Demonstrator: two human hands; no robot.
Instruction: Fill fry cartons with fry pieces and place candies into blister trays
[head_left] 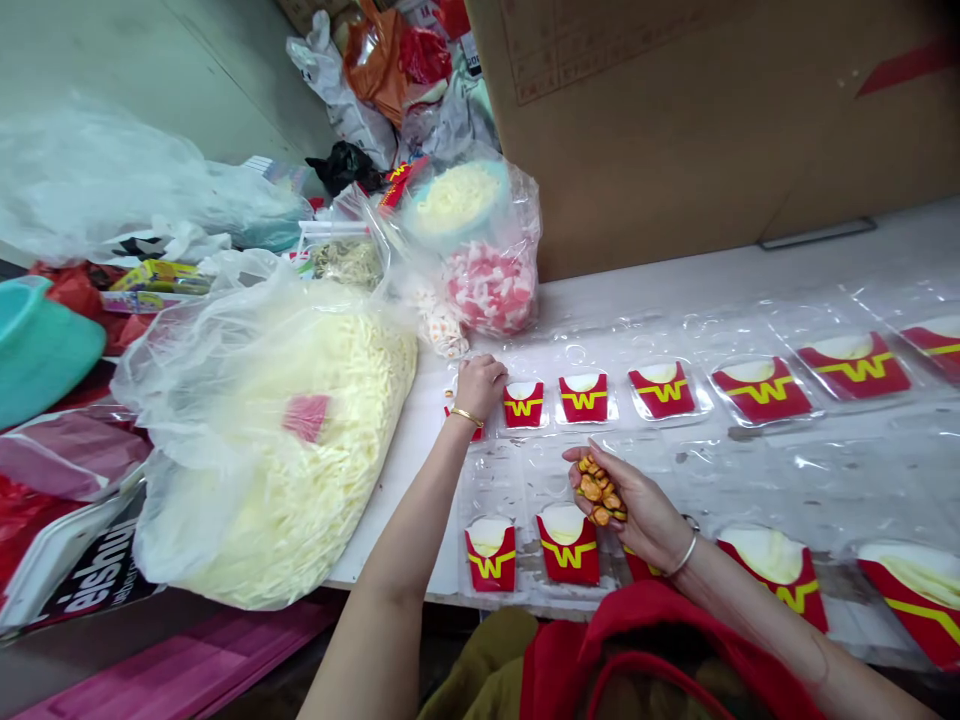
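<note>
My right hand point(637, 505) is cupped, palm up, around a small heap of orange-and-yellow toy pieces point(598, 492). It hovers over the front row of packs and partly covers one of them. My left hand point(481, 387), fingers bent and drawn together, is over the leftmost pack of the back row; whatever its fingertips hold is hidden. Just right of it lies a red fries carton with a yellow W point(523, 405) in a clear plastic pack. More such cartons follow to the right, and the front row includes another red carton point(491, 555) with a pale filling.
A large clear bag of pale yellow strips point(352, 440) lies left of my left arm. Behind stands a bag of pink-and-white pieces point(491, 285) with a bowl of pale shreds point(457, 200) above it. A big cardboard box point(720, 130) blocks the back right.
</note>
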